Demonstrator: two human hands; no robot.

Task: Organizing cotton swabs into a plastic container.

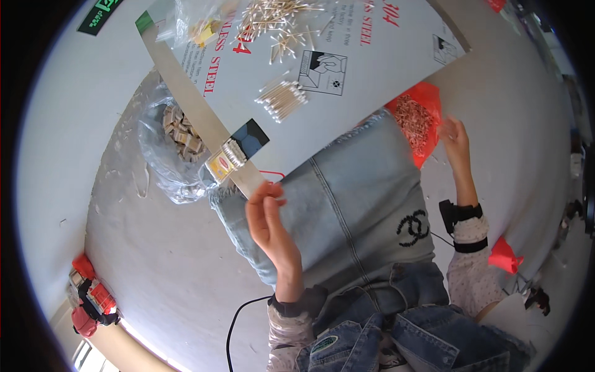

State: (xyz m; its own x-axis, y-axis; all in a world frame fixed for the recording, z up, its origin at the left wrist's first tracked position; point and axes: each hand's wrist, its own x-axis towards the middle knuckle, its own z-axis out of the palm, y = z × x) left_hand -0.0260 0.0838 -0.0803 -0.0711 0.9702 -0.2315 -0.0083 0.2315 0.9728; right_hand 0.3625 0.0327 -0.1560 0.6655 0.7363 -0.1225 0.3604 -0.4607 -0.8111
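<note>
My left hand (271,226) is raised over my denim skirt, just off the table corner. Its fingers curve loosely, apart from the thumb, and nothing shows between them. Close to its fingertips, a small yellow-labelled pack of cotton swabs (222,165) lies at the table's edge, white tips showing at one end. On the far right, my right hand (457,139) is beside a red bag (427,93) full of small reddish pieces (414,123). Its fingers are bent and blurred, so whether they grip anything is unclear. A neat bunch of cotton swabs (282,101) lies on the table.
A loose heap of cotton swabs (279,22) covers the far part of the printed metal-sheet tabletop (365,68), beside clear plastic wrapping (186,25). Left of the table, a clear bag (152,133) holds several small packs (183,136). A black cable (232,328) trails at lower left.
</note>
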